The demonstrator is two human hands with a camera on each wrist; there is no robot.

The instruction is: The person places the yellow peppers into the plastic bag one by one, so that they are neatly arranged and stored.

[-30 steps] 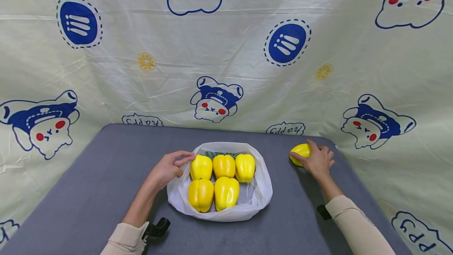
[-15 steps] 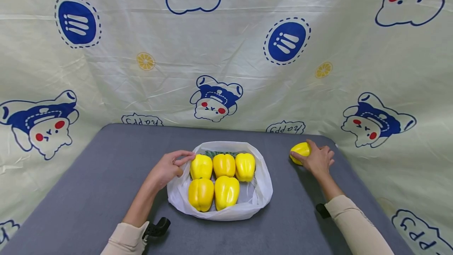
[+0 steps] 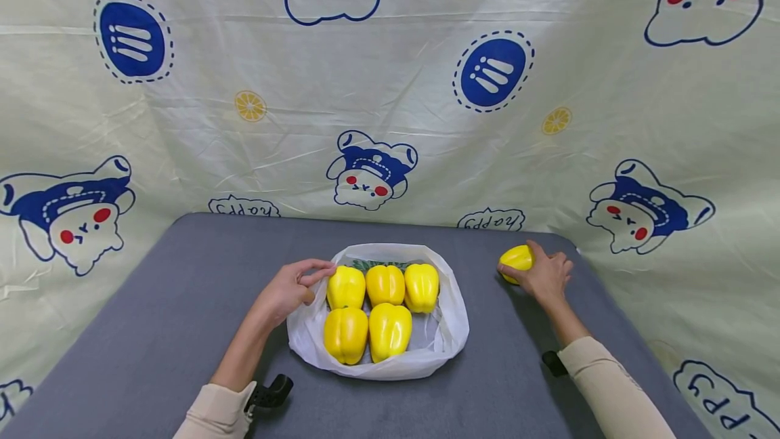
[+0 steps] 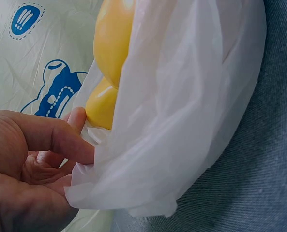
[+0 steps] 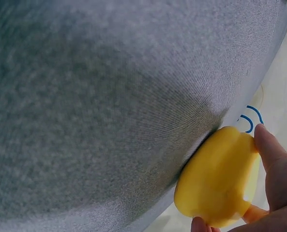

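A white plastic bag (image 3: 452,317) with its mouth spread wide stands in the middle of the table, several yellow bell peppers (image 3: 345,335) inside it in two rows. At its left rim my left hand (image 3: 291,293) pinches the thin plastic; the left wrist view shows the bag's edge (image 4: 133,193) between thumb and fingers. Far to the right, my right hand (image 3: 547,276) grips another yellow bell pepper (image 3: 516,258) by its sides. In the right wrist view this bell pepper (image 5: 216,179) lies on its side against the grey tabletop, fingertips and thumb at opposite ends.
The grey cloth-covered table (image 3: 183,317) ends near the right hand at its back right corner. Behind it hangs a pale curtain (image 3: 390,87) with blue cartoon prints. A dark green leafy patch (image 3: 378,265) shows at the bag's back wall.
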